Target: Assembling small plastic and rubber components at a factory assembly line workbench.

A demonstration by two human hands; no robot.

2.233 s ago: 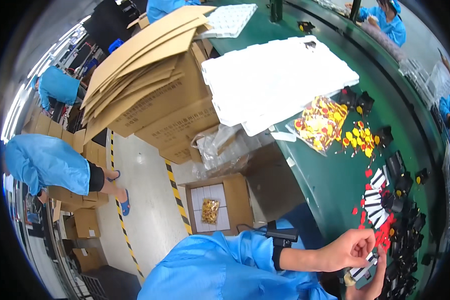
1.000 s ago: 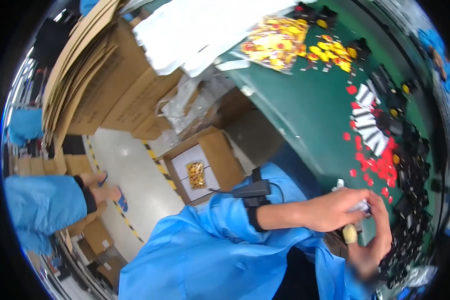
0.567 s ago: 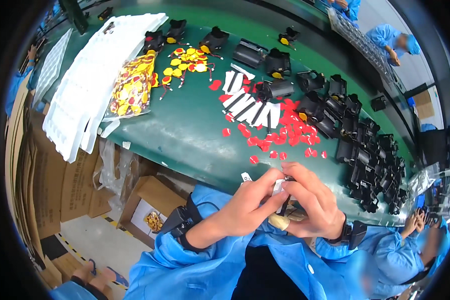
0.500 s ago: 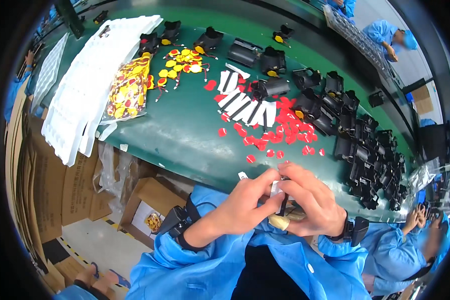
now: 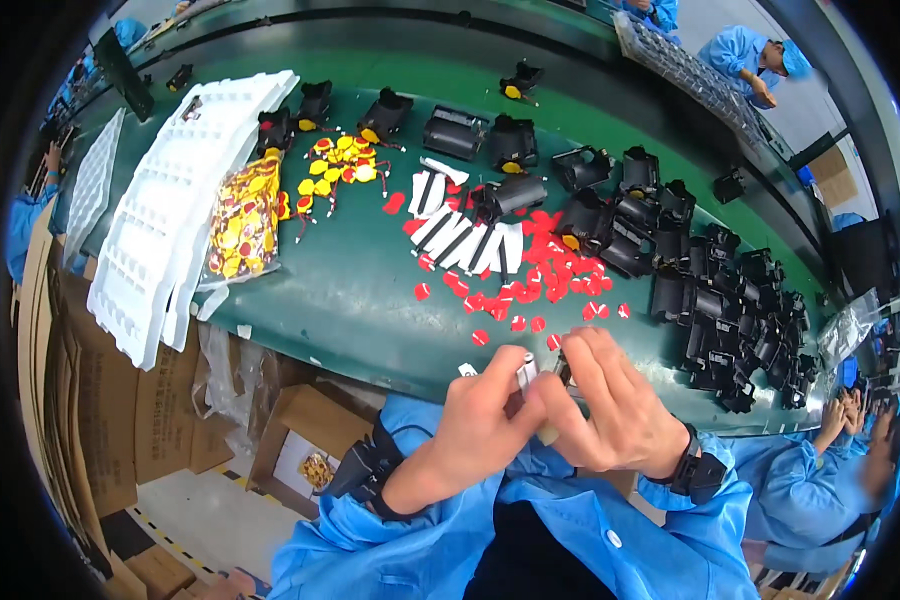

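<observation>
Close to the table's front edge, my left hand (image 5: 485, 415) and my right hand (image 5: 610, 405) meet in front of me. The left thumb and fingers pinch a small white piece (image 5: 527, 372). My right hand curls around a small dark part (image 5: 567, 374), mostly hidden by the fingers. Something pale yellow (image 5: 548, 433) shows beneath the right fingers; its kind is unclear. Beyond my hands lie loose red round stickers (image 5: 540, 285) and white strips with black bands (image 5: 460, 240). Among these sits a black plastic housing (image 5: 515, 197).
Many more black housings (image 5: 710, 300) crowd the table's right side. At left are white moulded trays (image 5: 160, 230), a bag of yellow-and-red parts (image 5: 245, 220) and loose ones (image 5: 335, 170). An open cardboard box (image 5: 300, 440) stands below the table edge. A co-worker (image 5: 820, 460) sits at right.
My fingertips have drawn slightly apart, and the white piece now points upward by the left fingers. The pale yellow item is more covered. The whole view has shifted a little.
</observation>
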